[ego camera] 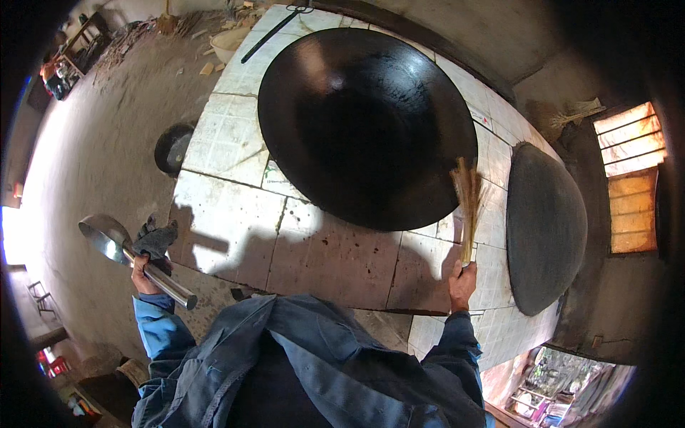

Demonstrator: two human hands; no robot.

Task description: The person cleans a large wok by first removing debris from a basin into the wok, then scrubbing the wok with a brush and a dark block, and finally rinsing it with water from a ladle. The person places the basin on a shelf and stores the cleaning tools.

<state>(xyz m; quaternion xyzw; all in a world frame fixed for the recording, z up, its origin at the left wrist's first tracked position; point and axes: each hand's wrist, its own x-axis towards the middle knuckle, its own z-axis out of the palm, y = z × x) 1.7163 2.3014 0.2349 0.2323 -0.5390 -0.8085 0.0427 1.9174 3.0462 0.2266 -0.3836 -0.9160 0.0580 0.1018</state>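
My left hand (143,275) grips a shiny metal ladle (170,286) with a thick handle, its bowl pointing away to the upper left. A crumpled dark grey cloth (155,241) is bunched at the same hand, over the handle. In my right hand (462,286) is a straw whisk brush (468,214), held by its lower end with the bristles up. Those bristles overlap the near right rim of a large black wok (369,134). The wok's dark inside shows a glossy patch, and it sits in a white tiled stove top (230,203).
To the right stands a dark dome (546,230), perhaps a lid or upturned wok. A black rod (270,36) lies at the far left tile edge. On the floor are a dark round pan (174,148) and a pale basin (229,44). A person (52,79) is far left.
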